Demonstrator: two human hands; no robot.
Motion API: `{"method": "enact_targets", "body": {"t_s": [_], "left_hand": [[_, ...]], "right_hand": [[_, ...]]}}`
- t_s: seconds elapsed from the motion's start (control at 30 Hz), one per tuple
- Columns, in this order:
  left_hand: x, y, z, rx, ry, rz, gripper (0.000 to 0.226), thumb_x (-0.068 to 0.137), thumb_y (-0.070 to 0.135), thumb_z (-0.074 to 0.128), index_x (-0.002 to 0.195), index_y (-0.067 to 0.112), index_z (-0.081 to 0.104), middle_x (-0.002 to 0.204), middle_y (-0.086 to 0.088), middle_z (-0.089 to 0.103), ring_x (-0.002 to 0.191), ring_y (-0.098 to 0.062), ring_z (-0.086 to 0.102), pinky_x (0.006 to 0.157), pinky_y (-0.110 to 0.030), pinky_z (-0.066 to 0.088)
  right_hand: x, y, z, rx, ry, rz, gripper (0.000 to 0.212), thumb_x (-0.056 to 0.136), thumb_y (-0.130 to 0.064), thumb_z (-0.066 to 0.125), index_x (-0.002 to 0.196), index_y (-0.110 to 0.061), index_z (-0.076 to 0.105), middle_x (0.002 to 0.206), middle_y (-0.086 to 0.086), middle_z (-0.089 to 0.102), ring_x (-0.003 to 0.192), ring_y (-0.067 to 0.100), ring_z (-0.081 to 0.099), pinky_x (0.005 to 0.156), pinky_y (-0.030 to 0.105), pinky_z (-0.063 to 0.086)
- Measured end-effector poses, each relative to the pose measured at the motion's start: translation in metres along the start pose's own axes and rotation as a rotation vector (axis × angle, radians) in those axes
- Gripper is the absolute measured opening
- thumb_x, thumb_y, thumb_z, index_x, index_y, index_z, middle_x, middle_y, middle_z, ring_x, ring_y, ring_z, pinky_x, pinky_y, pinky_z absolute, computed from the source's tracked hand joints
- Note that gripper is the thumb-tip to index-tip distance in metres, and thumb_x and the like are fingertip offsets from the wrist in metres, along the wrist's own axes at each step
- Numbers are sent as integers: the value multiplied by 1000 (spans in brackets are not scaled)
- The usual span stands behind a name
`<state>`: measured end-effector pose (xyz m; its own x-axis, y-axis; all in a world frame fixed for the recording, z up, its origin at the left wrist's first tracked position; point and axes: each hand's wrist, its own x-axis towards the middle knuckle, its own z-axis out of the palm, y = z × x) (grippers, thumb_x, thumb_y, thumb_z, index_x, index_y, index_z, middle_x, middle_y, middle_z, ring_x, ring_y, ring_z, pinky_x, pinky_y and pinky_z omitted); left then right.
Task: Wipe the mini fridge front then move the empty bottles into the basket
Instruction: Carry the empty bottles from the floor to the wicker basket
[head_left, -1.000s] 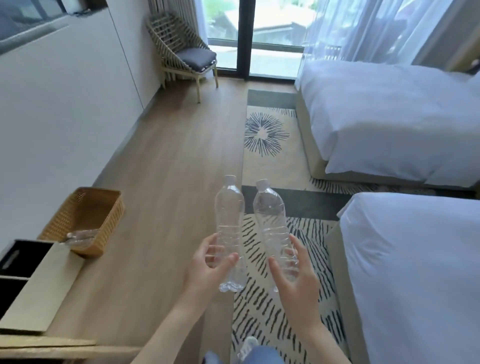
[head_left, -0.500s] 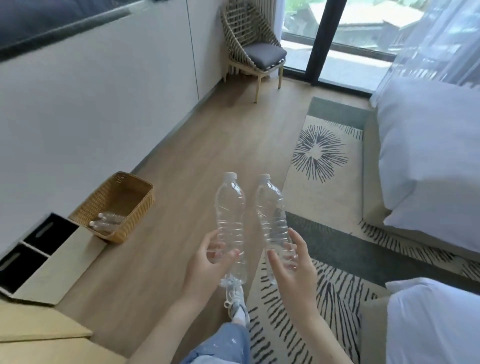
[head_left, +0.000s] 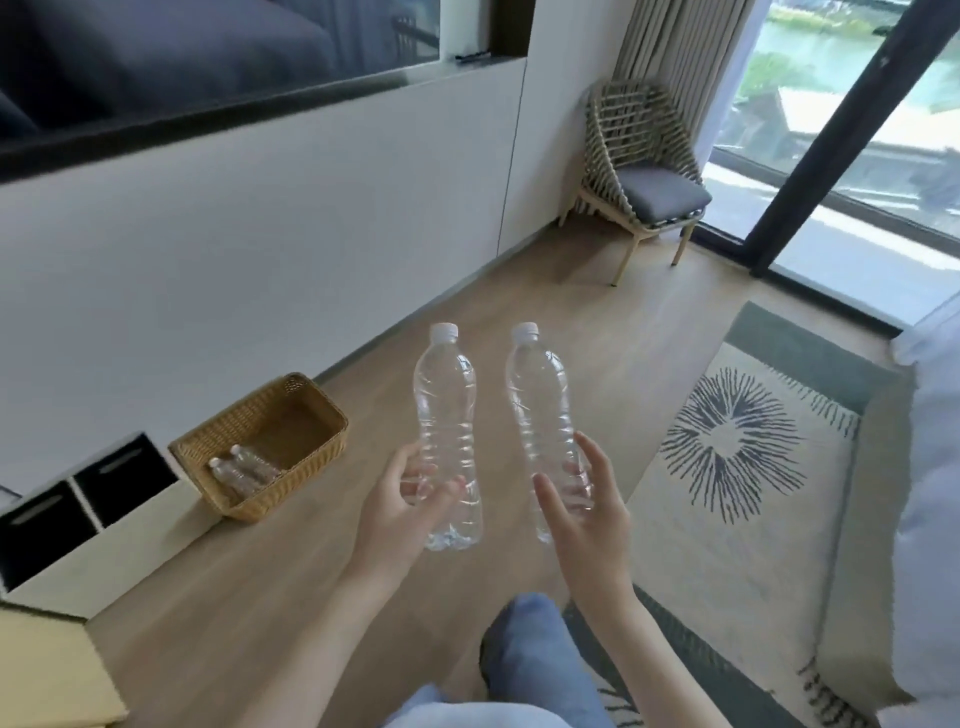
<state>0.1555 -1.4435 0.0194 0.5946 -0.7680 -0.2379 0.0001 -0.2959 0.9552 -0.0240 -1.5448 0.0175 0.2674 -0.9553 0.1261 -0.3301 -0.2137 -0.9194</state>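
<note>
At far left, against the white wall, low dark-fronted unit (head_left: 78, 499), possibly the mini fridge, though hard to tell; whether its front has been wiped cannot be judged. Just beside it on the wood floor (head_left: 291, 613), woven basket (head_left: 260, 447) with two empty bottles (head_left: 244, 470) already lying inside. Further right, nearer the camera, left hand (head_left: 400, 512) wrapped around the lower part of one clear capped bottle (head_left: 447, 415), held upright. Next to it, right hand (head_left: 587, 512) closed loosely around a second bottle (head_left: 540, 415), also upright, the two bottles near each other but apart. Judged well into the second half of the task: two bottles in, two more in the hands, not yet over the basket. Path to the basket looks open across bare floor; only a bent knee in jeans (head_left: 535, 654) below the hands. Beyond, wicker chair (head_left: 639, 182) by the window, patterned rug (head_left: 737, 441), bed edge (head_left: 930, 493) at far right, all well apart from the basket
</note>
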Motion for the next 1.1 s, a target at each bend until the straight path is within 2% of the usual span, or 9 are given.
{"method": "enact_targets", "body": {"t_s": [0.2, 0.37, 0.43, 0.5, 0.6, 0.7, 0.87, 1.0, 1.1], "left_hand": [[97, -15, 6, -156, 250, -117, 73, 57, 74, 73, 123, 53, 51, 122, 15, 62, 112, -1, 60, 80, -24, 48], [166, -4, 7, -268, 495, -167, 83, 55, 80, 77, 127, 48, 54, 121, 14, 67, 107, -7, 67, 90, -40, 57], [184, 4, 6, -313, 594, -196, 78, 55, 78, 79, 123, 49, 56, 115, 14, 70, 99, -8, 71, 81, -42, 61], [200, 10, 1, -360, 725, -224, 78, 51, 73, 83, 121, 48, 57, 106, 12, 71, 86, -7, 73, 59, -29, 60], [215, 15, -12, -422, 857, -260, 78, 58, 62, 86, 126, 38, 56, 98, 16, 73, 81, -3, 72, 53, -18, 54], [226, 12, -36, -437, 933, -311, 66, 63, 60, 84, 121, 43, 56, 96, 28, 70, 79, 2, 71, 51, -18, 55], [254, -23, -100, -343, 973, -442, 73, 57, 73, 72, 123, 47, 54, 108, 23, 66, 98, 3, 66, 82, -29, 56], [293, -74, -164, -312, 955, -464, 59, 62, 66, 75, 116, 50, 56, 103, 35, 64, 94, 11, 63, 74, -20, 53], [329, -116, -215, -294, 910, -513, 51, 71, 60, 77, 116, 49, 56, 103, 32, 66, 91, 16, 61, 63, -9, 48]], "right_hand": [[137, 22, 59, 11, -261, -64, 57, 84, -43, 75, 129, -62, 45, 125, -14, 64, 106, 12, 66, 87, 30, 55], [248, 18, 114, 12, -502, -122, 56, 82, -44, 75, 125, -65, 45, 117, -16, 65, 94, 7, 69, 77, 16, 53], [281, 8, 138, 17, -603, -143, 54, 82, -45, 75, 124, -64, 46, 114, -17, 65, 92, 10, 69, 79, 24, 57], [308, -1, 167, 26, -711, -158, 53, 81, -48, 74, 127, -58, 49, 109, -15, 65, 91, 17, 68, 80, 37, 58], [329, -12, 212, 22, -864, -191, 53, 83, -47, 73, 129, -56, 49, 108, -13, 65, 92, 21, 68, 81, 42, 58], [339, -16, 258, 17, -957, -209, 51, 84, -47, 73, 126, -62, 47, 108, -12, 68, 91, 18, 69, 79, 38, 59], [336, -13, 346, -16, -1054, -168, 49, 83, -55, 70, 122, -69, 43, 111, -10, 70, 91, 11, 71, 76, 33, 60], [328, -2, 428, -37, -1071, -113, 49, 85, -53, 70, 126, -64, 45, 113, -11, 68, 92, 11, 70, 78, 38, 61], [324, 8, 496, -49, -1040, -58, 48, 86, -50, 71, 126, -60, 48, 109, -14, 69, 85, 7, 72, 73, 35, 62]]}}
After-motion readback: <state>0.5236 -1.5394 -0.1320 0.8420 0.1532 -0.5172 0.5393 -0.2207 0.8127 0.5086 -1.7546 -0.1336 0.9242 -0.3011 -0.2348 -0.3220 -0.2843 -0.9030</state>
